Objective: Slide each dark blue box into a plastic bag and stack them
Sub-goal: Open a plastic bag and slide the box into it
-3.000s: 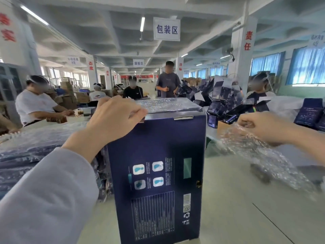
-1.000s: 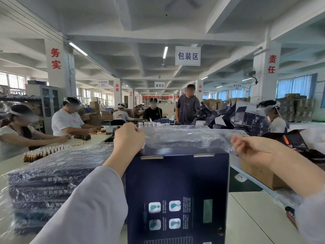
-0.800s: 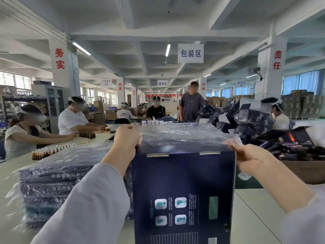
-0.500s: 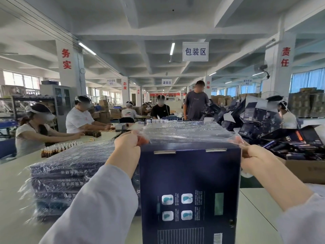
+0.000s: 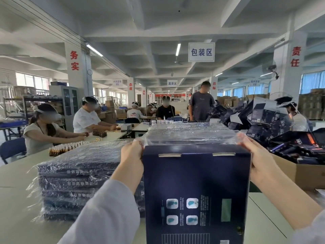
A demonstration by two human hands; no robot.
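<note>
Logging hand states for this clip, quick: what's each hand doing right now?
Left hand: closed, gripping the plastic bag edge at a top corner of the dark blue box.
Right hand: closed, gripping the bag's opposite edge.

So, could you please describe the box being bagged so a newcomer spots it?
Look below the hanging white sign to the table. Right of the stack of bagged boxes, the box stands upright between the left hand and right hand. Unlike the stacked ones, it is on end, its bag covering only the top.
</note>
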